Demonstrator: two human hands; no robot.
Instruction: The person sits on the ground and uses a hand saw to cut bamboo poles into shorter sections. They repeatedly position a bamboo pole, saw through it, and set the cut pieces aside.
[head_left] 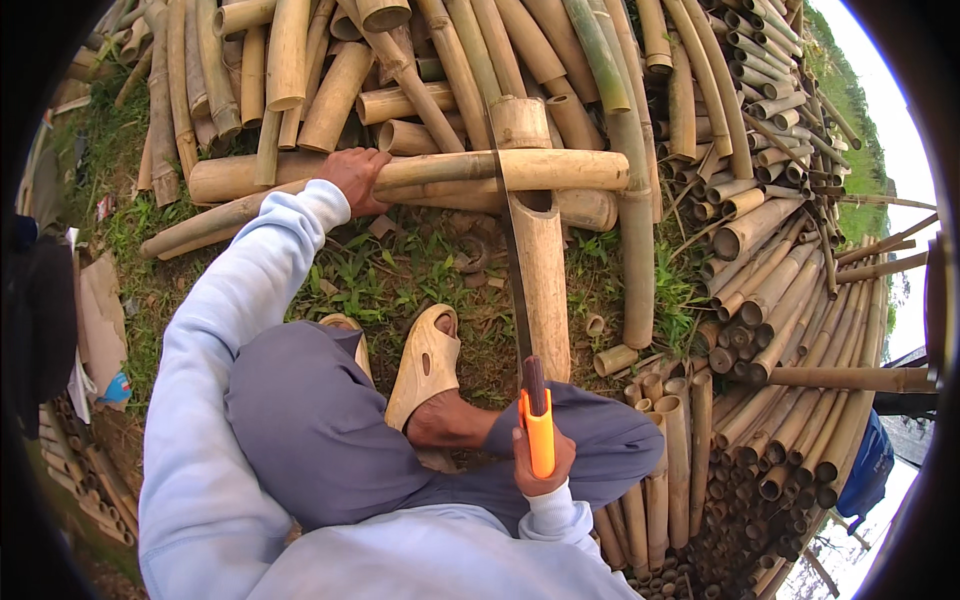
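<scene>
Grass [400,270], bamboo piles around. My left hand [355,178] grips pole [500,170]; right hand [540,462] clasps saw [515,270], blade on pole. Step: mid-cut, I judge; next needs steady strokes.

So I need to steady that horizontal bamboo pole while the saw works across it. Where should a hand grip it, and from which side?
Grip the horizontal bamboo pole from above on its left stretch, where the left hand already rests. It is round and lies across other culms, so fingers wrap over the top. That spot stays well left of the saw blade.
</scene>
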